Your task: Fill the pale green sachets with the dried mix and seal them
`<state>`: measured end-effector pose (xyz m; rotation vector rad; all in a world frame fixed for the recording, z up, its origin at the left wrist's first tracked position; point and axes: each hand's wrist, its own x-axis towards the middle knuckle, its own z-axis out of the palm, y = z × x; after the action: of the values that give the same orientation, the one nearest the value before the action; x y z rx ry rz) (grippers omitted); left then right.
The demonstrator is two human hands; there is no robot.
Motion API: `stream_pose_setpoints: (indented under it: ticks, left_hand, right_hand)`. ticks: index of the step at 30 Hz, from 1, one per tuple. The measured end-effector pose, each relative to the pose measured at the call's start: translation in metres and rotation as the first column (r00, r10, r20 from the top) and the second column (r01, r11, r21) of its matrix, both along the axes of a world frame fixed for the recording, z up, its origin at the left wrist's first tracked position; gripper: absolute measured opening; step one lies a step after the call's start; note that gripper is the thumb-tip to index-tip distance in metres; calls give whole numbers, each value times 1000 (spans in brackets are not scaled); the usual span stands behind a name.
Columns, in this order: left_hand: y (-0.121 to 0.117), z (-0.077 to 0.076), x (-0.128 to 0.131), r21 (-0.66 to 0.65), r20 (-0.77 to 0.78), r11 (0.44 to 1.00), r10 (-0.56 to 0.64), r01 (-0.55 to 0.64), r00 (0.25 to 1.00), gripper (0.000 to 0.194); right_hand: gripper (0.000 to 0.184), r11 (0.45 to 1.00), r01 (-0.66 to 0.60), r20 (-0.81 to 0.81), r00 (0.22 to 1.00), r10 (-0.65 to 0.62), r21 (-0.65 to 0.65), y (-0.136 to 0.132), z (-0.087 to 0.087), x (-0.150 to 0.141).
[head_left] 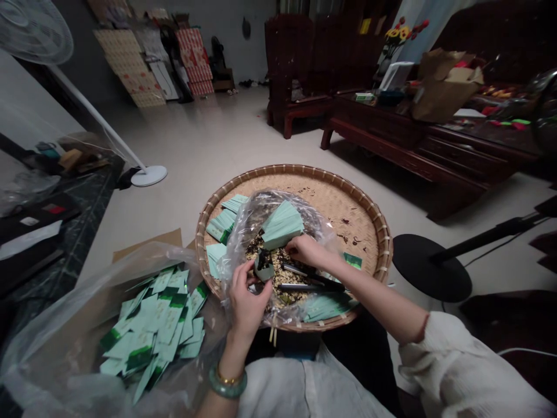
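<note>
My left hand [249, 297] is closed on a pale green paper packet [263, 269], whose mouth gapes with dark dried bits showing in it. Bent fingers of my right hand [308, 249] dip to the loose dried mix [278, 276]; whether they pinch any of it I cannot make out. The mix lies in a clear plastic bag [237, 241] spread open on a round woven bamboo tray [365, 215]. A stack of green packets [284, 223] rests on the bag's contents, just beyond my hands. Two dark, slim tools [300, 287] lie on the mix below my right wrist.
More green packets [221, 225] line the tray's left side, and others [328, 306] its front. Left of the tray, a large plastic bag [47, 342] holds many packets [161, 322]. A white fan base [148, 176] and a black round base [430, 267] stand on the floor.
</note>
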<state>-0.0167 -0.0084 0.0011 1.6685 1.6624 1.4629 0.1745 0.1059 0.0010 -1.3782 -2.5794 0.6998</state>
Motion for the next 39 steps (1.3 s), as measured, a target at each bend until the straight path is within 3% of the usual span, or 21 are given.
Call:
stream_pose_setpoints:
  ticks: [6,11,14,18,21,27,31,35,39]
  left_hand:
    - [1,-1,1,-4,-18,1000,-22,21,1000,41]
    - [2,0,4,-8,-59,999,-44,43,997,43]
    - [2,0,6,-19,-72,998,-54,53,996,44]
    - [2,0,7,-23,-67,998,-63,61,996,46]
    - [1,0,7,-12,-65,998,-58,57,996,47]
    - [0,0,4,8,-72,999,-40,40,997,45]
    - [0,1,5,5,-64,999,-34,35,997,44]
    - [-1,3,6,13,-73,998,-53,54,996,45]
    - [-1,3,7,16,-93,998,-62,63,994,44]
  right_hand:
    - [19,993,117,-127,985,-119,-23,-8,21,13]
    - [16,965,203,-355,901,-250,-164,-26,62,13]
    - [19,974,136,-476,854,-208,-182,-41,91,2]
    - [24,997,63,-470,880,-71,-32,-55,112,-14]
    - [25,996,84,-461,884,-81,-12,-57,111,-18]
    - [26,967,164,-539,806,-245,-195,-47,91,-7]
    - [28,950,211,-537,787,-304,-228,-42,83,-6]
    - [26,926,104,-604,731,-319,-363,-45,82,-15]
    - [27,908,10,-634,713,-300,-419,-48,85,-22]
